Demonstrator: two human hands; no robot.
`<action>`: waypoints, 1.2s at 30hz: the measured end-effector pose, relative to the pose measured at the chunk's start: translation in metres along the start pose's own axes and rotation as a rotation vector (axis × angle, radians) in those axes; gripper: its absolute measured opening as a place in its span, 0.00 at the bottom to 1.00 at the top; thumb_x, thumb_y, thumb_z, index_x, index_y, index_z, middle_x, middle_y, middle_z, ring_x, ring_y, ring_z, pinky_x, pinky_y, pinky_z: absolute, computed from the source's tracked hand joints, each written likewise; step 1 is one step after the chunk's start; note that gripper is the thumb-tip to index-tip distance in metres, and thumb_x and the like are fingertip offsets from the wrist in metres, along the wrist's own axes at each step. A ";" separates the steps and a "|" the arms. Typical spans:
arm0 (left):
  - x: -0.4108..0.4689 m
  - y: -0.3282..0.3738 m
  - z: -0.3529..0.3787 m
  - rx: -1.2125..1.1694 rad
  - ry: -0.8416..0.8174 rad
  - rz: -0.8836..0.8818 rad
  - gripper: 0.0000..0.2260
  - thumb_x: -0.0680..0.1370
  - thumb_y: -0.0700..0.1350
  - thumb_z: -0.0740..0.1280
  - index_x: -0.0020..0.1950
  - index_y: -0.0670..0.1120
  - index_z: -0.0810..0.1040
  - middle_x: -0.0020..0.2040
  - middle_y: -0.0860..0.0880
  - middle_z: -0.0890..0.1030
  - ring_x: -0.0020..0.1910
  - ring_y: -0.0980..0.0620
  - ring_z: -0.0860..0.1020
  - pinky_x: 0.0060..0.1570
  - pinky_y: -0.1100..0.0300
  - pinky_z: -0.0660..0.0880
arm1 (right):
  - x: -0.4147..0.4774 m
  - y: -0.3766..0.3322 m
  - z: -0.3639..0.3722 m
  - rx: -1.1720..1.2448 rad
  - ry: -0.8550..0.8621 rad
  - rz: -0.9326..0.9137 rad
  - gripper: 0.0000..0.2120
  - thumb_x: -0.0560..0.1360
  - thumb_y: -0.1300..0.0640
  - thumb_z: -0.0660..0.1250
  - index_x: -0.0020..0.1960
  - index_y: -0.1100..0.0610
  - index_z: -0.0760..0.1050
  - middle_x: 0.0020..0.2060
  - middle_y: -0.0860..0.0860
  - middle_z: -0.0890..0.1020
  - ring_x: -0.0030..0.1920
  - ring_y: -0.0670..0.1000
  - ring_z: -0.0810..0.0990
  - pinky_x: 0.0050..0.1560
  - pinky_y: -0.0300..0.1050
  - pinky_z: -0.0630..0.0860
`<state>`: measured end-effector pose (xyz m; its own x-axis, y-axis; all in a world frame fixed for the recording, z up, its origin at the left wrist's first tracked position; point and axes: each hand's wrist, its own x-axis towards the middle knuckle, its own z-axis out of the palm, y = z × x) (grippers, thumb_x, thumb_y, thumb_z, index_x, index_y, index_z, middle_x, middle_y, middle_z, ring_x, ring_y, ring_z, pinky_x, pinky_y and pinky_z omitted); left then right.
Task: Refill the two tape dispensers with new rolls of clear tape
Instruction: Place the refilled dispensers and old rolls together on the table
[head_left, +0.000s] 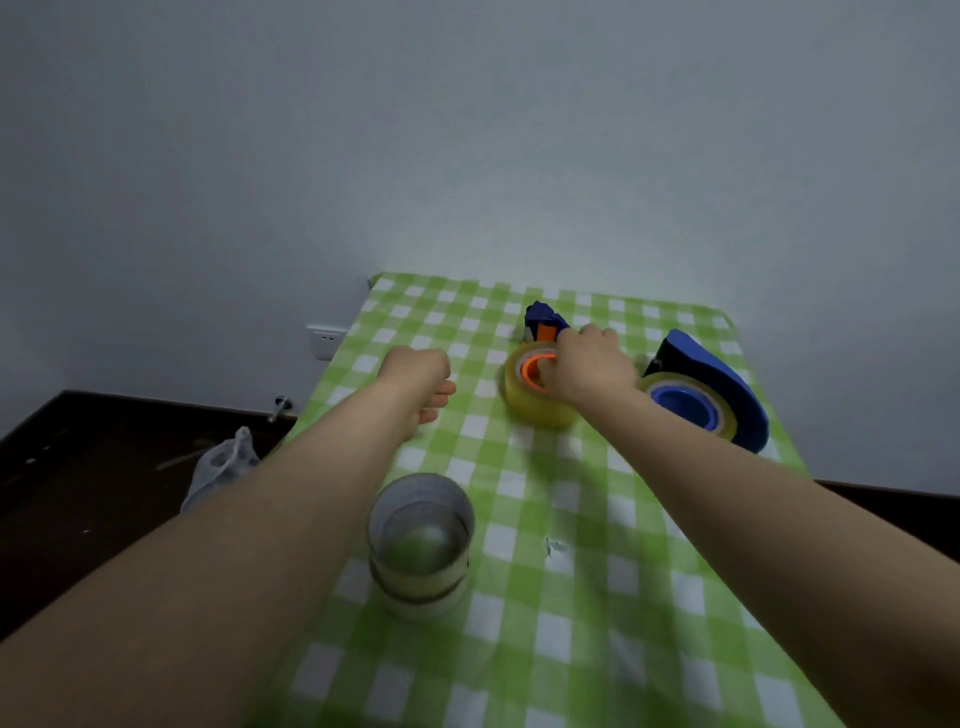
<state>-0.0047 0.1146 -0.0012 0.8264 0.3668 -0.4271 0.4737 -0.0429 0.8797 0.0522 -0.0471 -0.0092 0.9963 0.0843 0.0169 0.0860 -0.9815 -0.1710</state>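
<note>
A yellowish clear tape roll (535, 405) sits on the orange hub of a small blue and orange dispenser (543, 319) at the middle of the table. My right hand (592, 366) grips this roll, with fingers curled into the orange hub. To its left my left hand (421, 379) hovers over the cloth with fingers curled and holds nothing. A second blue dispenser (727, 395) lies at the right with a clear roll (680, 402) on its blue hub. Near me stand stacked empty tape cores (421, 540).
The table carries a green and white checked cloth (571, 597) and stands against a pale wall. Its left edge drops to a dark floor with a white plastic bag (221, 465). A wall socket (326, 342) sits left of the table.
</note>
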 end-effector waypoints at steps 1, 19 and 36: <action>-0.007 -0.004 -0.009 0.005 0.023 -0.014 0.07 0.78 0.39 0.58 0.52 0.41 0.74 0.42 0.44 0.78 0.33 0.51 0.72 0.33 0.60 0.68 | -0.014 -0.009 -0.003 0.112 -0.044 -0.062 0.16 0.76 0.49 0.59 0.54 0.60 0.75 0.49 0.55 0.78 0.54 0.57 0.77 0.42 0.47 0.75; -0.088 -0.047 -0.003 -0.325 -0.116 -0.149 0.18 0.80 0.54 0.58 0.56 0.40 0.73 0.50 0.41 0.77 0.45 0.46 0.75 0.43 0.55 0.73 | -0.113 -0.014 -0.007 0.923 -0.419 0.349 0.10 0.76 0.68 0.57 0.55 0.65 0.72 0.35 0.58 0.75 0.31 0.56 0.78 0.39 0.54 0.80; -0.038 -0.046 0.069 -0.224 -0.121 -0.060 0.30 0.71 0.64 0.62 0.64 0.43 0.75 0.63 0.43 0.78 0.61 0.44 0.75 0.65 0.46 0.70 | -0.074 0.097 0.025 0.690 -0.077 0.452 0.07 0.72 0.63 0.59 0.35 0.60 0.69 0.27 0.53 0.72 0.28 0.53 0.70 0.28 0.41 0.63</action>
<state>-0.0366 0.0382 -0.0404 0.8356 0.2484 -0.4900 0.4549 0.1872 0.8706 -0.0132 -0.1438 -0.0517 0.9301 -0.2573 -0.2620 -0.3663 -0.5999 -0.7113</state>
